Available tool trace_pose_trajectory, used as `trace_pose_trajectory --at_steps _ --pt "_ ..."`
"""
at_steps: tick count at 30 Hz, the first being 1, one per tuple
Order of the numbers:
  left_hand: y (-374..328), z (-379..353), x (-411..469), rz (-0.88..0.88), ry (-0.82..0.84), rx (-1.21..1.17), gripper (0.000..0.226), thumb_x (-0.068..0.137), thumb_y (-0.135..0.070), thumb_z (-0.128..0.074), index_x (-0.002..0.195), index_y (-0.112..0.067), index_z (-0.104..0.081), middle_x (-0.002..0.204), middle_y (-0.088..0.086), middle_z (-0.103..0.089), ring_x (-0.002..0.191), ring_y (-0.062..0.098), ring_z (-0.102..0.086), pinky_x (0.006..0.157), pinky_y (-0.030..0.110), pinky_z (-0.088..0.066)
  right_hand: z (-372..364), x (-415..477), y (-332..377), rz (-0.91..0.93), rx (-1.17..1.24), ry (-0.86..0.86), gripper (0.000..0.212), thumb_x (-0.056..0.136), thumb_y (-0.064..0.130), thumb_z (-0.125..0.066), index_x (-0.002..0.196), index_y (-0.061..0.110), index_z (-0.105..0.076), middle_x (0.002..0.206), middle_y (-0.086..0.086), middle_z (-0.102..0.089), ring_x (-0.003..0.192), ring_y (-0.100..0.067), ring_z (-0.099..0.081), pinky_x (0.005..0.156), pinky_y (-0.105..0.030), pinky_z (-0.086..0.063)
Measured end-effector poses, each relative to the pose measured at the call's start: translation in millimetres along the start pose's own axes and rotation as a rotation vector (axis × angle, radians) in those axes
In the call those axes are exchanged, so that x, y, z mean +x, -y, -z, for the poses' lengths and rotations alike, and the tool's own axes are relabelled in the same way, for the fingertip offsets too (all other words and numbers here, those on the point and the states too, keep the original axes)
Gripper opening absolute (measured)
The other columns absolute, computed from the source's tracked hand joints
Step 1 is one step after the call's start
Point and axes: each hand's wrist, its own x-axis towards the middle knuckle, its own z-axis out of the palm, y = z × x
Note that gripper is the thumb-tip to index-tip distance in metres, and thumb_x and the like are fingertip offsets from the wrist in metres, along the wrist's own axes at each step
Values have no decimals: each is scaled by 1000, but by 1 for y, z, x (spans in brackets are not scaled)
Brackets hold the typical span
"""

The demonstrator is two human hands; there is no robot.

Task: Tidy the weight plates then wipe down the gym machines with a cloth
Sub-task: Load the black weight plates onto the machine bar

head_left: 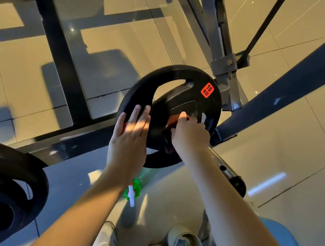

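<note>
Second plate [4,184]: 8 o'clock of the view, well apart.

Left hand [131,135]: fingers straight, flat on the rim of the 10 kg plate [182,88], at its 8 o'clock. The plate is tilted and off the floor.

Right hand [191,135]: fingers curled round a reddish item [173,120] at the hub; cloth or collar, cannot tell.

Chrome sleeve [228,172]: 5 o'clock of the plate.

Judgement: keep the left palm bracing the rim, move the plate square to the sleeve, and keep fingers out of the bore.

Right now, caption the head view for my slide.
Tidying: left hand flat on the rim of a 10 kg weight plate, right hand gripping it near the centre.
</note>
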Motion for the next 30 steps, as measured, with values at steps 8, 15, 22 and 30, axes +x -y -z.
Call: trace_pose_trajectory --at_steps 8,15,22,30 --pt "-3 -2 0 38 49 -26 71 87 -25 -59 150 -8 -29 160 6 -18 148 25 -12 118 43 -15 -5 -40 -8 -128 -274 23 82 90 38 -66 147 -1 -22 130 -23 -51 110 -34 -56 86 -39 -53" --pt "-4 3 2 24 85 -95 71 90 -41 -54 148 -6 -32 160 9 -19 148 28 -13 118 44 -17 -2 -74 -37 3 -113 -174 74 84 43 -71 140 1 -46 107 -19 -62 87 -30 -63 64 -36 -54" --pt "-24 13 6 45 105 -437 62 95 -42 -30 146 -7 -37 157 11 -27 146 30 -19 116 47 -19 13 -27 -35 -47 157 104 55 96 47 -50 133 9 -37 123 -14 -53 111 -35 -55 73 -35 -42" --pt "-42 17 15 -31 393 -772 72 96 -3 -36 153 -32 -2 161 -13 4 147 11 12 117 31 9 14 -88 -70 115 -18 -170 68 96 50 -48 150 13 -28 127 -9 -55 109 -26 -59 85 -30 -50"
